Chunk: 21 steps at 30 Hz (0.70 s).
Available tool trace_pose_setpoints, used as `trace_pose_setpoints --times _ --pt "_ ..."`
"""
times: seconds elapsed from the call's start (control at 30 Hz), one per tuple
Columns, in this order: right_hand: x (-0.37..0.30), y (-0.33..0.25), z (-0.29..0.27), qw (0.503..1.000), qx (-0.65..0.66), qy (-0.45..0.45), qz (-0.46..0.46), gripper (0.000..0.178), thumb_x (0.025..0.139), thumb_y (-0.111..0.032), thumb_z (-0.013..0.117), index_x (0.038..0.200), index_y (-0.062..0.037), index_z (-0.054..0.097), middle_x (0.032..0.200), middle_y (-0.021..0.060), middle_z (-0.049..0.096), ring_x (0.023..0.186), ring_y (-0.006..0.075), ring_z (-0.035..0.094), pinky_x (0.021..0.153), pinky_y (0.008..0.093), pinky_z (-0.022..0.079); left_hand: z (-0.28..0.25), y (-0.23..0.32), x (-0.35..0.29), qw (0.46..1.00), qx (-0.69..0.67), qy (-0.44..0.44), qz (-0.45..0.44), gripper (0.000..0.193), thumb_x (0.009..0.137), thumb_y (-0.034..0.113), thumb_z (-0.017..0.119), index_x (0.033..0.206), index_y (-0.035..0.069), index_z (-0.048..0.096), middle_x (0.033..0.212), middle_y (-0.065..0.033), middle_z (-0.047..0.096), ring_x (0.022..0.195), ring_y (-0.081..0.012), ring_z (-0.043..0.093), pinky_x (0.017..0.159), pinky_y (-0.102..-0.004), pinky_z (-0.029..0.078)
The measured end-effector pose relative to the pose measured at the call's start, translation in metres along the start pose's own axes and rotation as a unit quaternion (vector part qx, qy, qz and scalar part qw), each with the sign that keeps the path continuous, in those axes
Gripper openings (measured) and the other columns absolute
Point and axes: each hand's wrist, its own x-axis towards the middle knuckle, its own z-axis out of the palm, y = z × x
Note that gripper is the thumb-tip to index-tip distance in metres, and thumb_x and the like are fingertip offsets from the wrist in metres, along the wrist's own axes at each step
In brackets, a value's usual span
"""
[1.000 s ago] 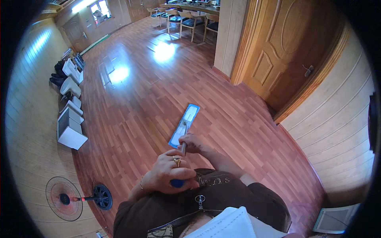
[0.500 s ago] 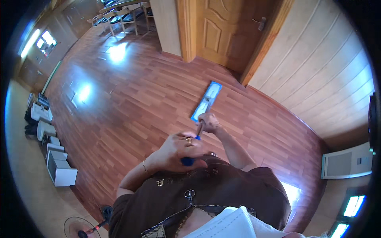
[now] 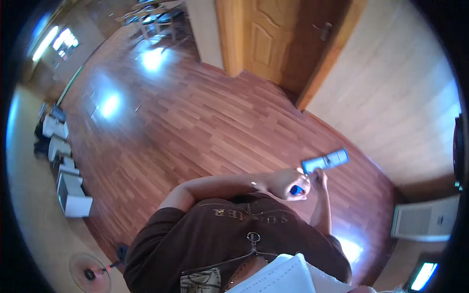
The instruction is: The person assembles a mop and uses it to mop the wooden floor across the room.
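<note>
A flat mop (image 3: 337, 158) with a pale blue-edged rectangular head rests on the wood-look floor to my right. My left hand (image 3: 283, 183) reaches across my body, its fingers wrapped round the top of the mop handle, where the blue end (image 3: 296, 189) pokes out. Just beyond it, my right hand (image 3: 320, 178) grips the handle lower down, close in view to the mop head. Most of the handle is hidden by my hands.
The wooden door (image 3: 278, 41) in its frame is closed, ahead to the right, beside a pale panelled wall (image 3: 371, 88). White boxy units (image 3: 75, 200) line the left wall, with a fan (image 3: 90, 273) nearer. A white appliance (image 3: 422, 219) stands right. Chairs (image 3: 156, 19) stand far off.
The mop head has swung right and nearer to me, turning from slanting away to lying nearly crosswise. Both hands have moved right with the handle, and my left arm now stretches across.
</note>
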Motion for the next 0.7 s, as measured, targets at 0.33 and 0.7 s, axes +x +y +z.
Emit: trace_pose_setpoints --times 0.33,0.7 --pt "0.013 0.044 -0.038 0.823 -0.39 -0.087 -0.405 0.017 0.075 -0.014 0.063 0.066 -0.0071 0.051 0.067 0.0068 0.053 0.056 0.0179 0.045 0.055 0.0296 0.042 0.036 -0.044 -0.021 0.993 -0.097 0.067 -0.021 0.012 0.072 0.009 0.072 0.075 0.002 0.062 0.075 -0.0116 0.061 0.071 -0.0225 0.058 0.067 -0.0368 0.046" --pt "0.005 -0.08 0.194 0.869 -0.237 -0.301 -0.313 0.014 0.069 0.001 0.064 0.067 -0.0045 0.051 0.063 0.0064 0.054 0.058 0.0142 0.048 0.054 0.0279 0.04 -0.084 0.099 -0.104 0.975 0.055 0.165 -0.138 0.013 0.076 0.011 0.069 0.078 -0.001 0.065 0.07 -0.0145 0.062 0.063 -0.0243 0.057 0.062 -0.034 0.047"
